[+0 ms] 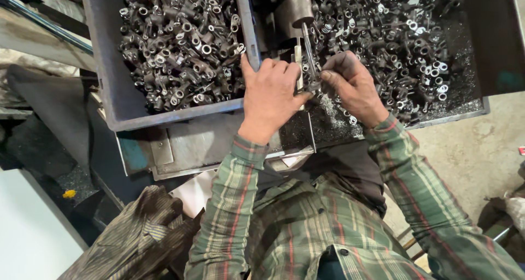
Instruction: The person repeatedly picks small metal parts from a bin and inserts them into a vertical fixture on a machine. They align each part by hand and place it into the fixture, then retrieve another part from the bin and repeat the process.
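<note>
My left hand [269,97] rests palm down between two bins, fingers together, its thumb reaching right toward a small metal part [315,87] under a thin steel rod [309,54]. The rod hangs from a dark cylinder [298,4] of a machine. My right hand [350,86] pinches the same small part from the right, fingers curled around it. The part is mostly hidden by the fingertips. Both sleeves are green plaid.
A grey plastic bin [112,88] at the left holds several dark forged metal pieces [180,42]. A metal tray [470,108] at the right holds a heap of similar pieces [394,34] and metal chips. A steel plate [202,146] lies below the bin. Concrete floor [481,149] lies to the right.
</note>
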Demonstrator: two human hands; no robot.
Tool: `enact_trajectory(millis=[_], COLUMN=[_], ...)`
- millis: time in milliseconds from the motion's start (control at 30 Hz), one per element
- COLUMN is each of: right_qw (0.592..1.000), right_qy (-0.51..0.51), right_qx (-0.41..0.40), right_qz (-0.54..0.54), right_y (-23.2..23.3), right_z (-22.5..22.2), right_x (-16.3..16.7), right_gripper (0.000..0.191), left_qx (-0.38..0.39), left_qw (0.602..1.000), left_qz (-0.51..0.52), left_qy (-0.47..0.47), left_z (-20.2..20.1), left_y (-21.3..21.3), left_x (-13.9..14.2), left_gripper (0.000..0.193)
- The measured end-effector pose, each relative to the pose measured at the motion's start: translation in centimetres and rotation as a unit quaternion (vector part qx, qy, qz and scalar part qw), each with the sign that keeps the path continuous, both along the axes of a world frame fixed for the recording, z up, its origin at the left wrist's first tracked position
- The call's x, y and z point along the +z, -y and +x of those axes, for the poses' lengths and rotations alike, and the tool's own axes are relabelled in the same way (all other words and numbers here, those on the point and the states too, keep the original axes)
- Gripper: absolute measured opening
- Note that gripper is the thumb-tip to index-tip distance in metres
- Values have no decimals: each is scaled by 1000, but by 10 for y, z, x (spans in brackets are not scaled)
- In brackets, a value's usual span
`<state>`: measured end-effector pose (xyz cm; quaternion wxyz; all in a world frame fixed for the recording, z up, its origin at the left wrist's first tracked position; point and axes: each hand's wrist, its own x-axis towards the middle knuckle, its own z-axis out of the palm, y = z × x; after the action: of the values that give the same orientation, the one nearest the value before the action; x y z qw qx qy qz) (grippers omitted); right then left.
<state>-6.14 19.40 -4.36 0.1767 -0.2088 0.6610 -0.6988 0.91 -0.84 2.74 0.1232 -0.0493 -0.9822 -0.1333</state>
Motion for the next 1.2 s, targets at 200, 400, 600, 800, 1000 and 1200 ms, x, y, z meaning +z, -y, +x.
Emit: enact_trajectory(millis=[200, 400, 600, 800, 1000, 1200], right_qw=[998, 992, 969, 953, 984, 993], right_qy=[-10, -96, -147, -180, -38, 29], right_qx=[-43, -62, -111, -116, -100, -113], right_qz=[50, 59, 167, 216, 142, 33], right_y=[7, 17, 23, 20, 28, 42], right_z=[16, 19, 17, 11, -6, -17], right_x=[7, 22, 30, 24, -12, -34], right_gripper=[13, 12, 17, 40, 57, 58], left_qx=[1, 15, 42, 72, 106, 129], left_qw=[1000, 1000, 998, 994, 991, 987], left_qz=[23, 20, -2, 12, -24, -4], left_qy=[-17, -7, -47, -75, -80, -94], left_z=[4, 5, 6, 6, 4, 2], left_y=[-2, -6, -10, -13, -17, -21], left_x=[2, 8, 4, -3, -9, -11], left_gripper=[42, 37, 32, 33, 25, 26])
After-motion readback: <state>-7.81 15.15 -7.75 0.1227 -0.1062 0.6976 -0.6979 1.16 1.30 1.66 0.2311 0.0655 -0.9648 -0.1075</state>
